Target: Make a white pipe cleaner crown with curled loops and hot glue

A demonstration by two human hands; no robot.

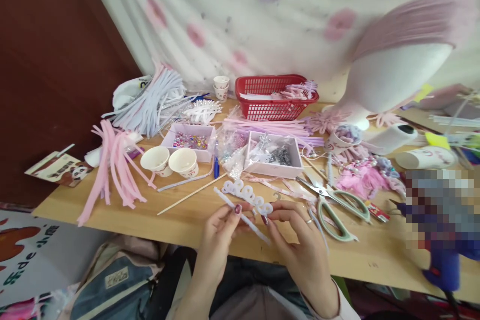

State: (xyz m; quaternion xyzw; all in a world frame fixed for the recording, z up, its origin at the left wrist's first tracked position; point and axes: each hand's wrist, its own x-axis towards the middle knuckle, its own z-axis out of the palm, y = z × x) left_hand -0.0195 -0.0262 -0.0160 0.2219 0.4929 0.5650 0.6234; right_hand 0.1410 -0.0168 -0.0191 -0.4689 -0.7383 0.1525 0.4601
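My left hand (221, 230) pinches a straight pale lilac pipe cleaner (255, 228) between thumb and fingers, near the table's front edge. My right hand (298, 240) is closed on the right end of a pale curled strip (243, 192), a row of small pipe-cleaner loops. The strip stands just behind the straight piece, and my left fingertips are close to its lower edge. Whether the two pieces touch is unclear. Green-handled scissors (339, 235) lie open to the right of my right hand.
Behind my hands are a wooden stick (192, 194), two paper cups (183, 163), a box of beads (211, 152) and a box of silver pieces (275, 168). Pink pipe cleaners (116, 170) lie left, a red basket (277, 110) at the back, a glue gun (444, 265) right.
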